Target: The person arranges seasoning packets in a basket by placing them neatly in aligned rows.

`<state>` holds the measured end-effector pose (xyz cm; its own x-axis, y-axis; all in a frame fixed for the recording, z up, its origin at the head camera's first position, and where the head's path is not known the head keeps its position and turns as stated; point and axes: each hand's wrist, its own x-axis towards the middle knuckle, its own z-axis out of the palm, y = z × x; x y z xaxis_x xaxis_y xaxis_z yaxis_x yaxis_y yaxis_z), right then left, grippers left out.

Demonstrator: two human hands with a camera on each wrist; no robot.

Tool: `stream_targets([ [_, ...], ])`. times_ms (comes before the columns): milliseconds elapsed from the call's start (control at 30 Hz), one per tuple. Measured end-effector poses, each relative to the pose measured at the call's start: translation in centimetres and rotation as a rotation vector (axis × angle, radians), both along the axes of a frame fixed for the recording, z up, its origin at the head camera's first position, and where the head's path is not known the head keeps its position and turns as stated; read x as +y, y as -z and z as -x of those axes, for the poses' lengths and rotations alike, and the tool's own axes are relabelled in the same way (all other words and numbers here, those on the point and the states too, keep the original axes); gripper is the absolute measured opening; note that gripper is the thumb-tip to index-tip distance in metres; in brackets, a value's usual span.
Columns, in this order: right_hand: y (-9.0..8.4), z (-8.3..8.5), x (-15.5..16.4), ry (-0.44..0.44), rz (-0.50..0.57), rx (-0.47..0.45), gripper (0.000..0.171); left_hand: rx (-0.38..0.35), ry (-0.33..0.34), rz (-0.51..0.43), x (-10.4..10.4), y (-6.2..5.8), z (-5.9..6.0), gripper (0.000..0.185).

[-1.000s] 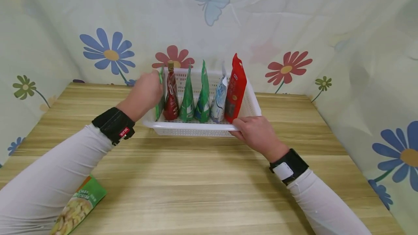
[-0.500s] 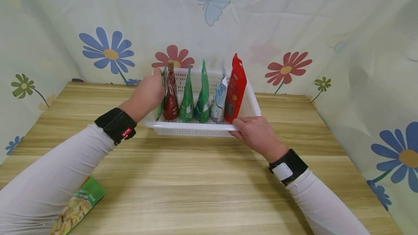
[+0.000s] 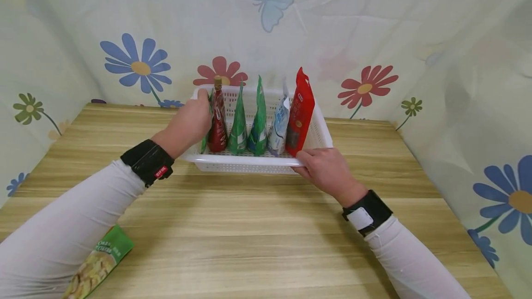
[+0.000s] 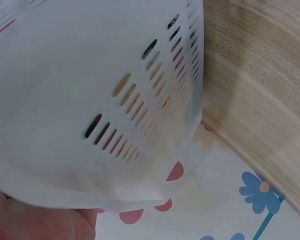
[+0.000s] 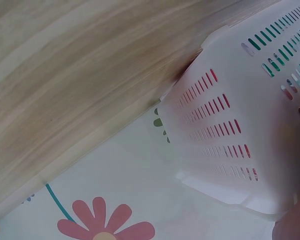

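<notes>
A white plastic basket (image 3: 249,162) stands at the back of the table with several food packages upright in a row. My left hand (image 3: 189,121) reaches over its left end and pinches a green packet (image 3: 203,145), mostly hidden behind the hand. Beside that packet is a dark red sauce bottle (image 3: 218,128) with a gold cap. My right hand (image 3: 326,170) grips the front rim near the right corner, below a red bag (image 3: 300,114). In the left wrist view, part of the left hand (image 4: 45,220) shows under the basket's edge.
Two green pouches (image 3: 238,128) and a white-and-blue pouch (image 3: 279,126) stand mid-basket. A green packet with a food picture (image 3: 97,266) lies on the wooden table (image 3: 249,234), partly under the left sleeve. A flower-printed cloth (image 3: 266,45) hangs close behind the basket.
My left hand has moved slightly right with the green packet, bringing it closer to the red bottle. The right hand and the basket have stayed in place.
</notes>
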<state>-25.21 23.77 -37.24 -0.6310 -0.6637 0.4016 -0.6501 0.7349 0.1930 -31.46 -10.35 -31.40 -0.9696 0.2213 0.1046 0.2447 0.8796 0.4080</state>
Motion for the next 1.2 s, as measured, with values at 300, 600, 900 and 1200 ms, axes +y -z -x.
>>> stream_targets([
  [300,0.0,-0.1,0.0,0.001,0.007,0.008,0.031,-0.045,0.024,0.025,0.3,-0.2,-0.3,0.045],
  [600,0.0,-0.1,0.0,-0.005,0.023,0.015,0.030,-0.126,0.061,0.038,0.5,-0.2,-0.7,0.049],
  [900,0.1,-0.1,-0.1,-0.004,0.024,0.014,0.030,-0.121,0.098,0.021,0.3,-0.2,-1.5,0.039],
  [1200,0.0,0.0,-0.1,-0.005,0.018,0.018,0.030,-0.131,0.094,-0.023,-0.6,-0.9,-2.3,0.041],
])
